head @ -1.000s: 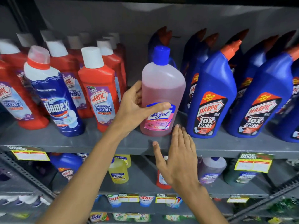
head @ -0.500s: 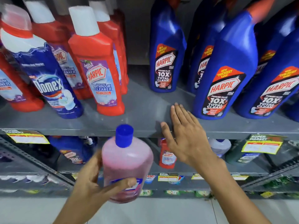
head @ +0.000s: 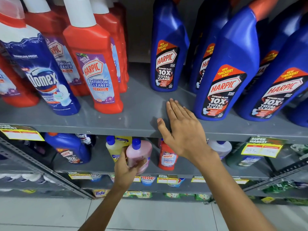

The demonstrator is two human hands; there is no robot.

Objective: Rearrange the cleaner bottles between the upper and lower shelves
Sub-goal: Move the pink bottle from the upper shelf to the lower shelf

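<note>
A pink cleaner bottle [head: 139, 153] with a blue cap is held by my left hand [head: 128, 169] at the lower shelf [head: 103, 165], just right of a yellow bottle [head: 114, 149]. Whether its base touches the shelf is hidden by my hand. My right hand [head: 181, 129] lies flat and open on the front edge of the upper shelf [head: 140, 114], in the gap between a red Harpic bathroom cleaner [head: 96, 67] and the blue Harpic bottles [head: 225, 77].
A blue-and-white Domex bottle [head: 41, 77] and more red bottles fill the upper shelf's left. On the lower shelf stand a blue Harpic bottle [head: 70, 149], a small red Harpic bottle [head: 167, 157] and a clear bottle [head: 220, 147]. Yellow price tags [head: 261, 147] hang on shelf edges. A slanted metal brace [head: 41, 165] crosses lower left.
My left hand lifted the pink bottle off the upper shelf and carried it down to the lower shelf beside the yellow bottle. My right hand stayed on the upper shelf edge.
</note>
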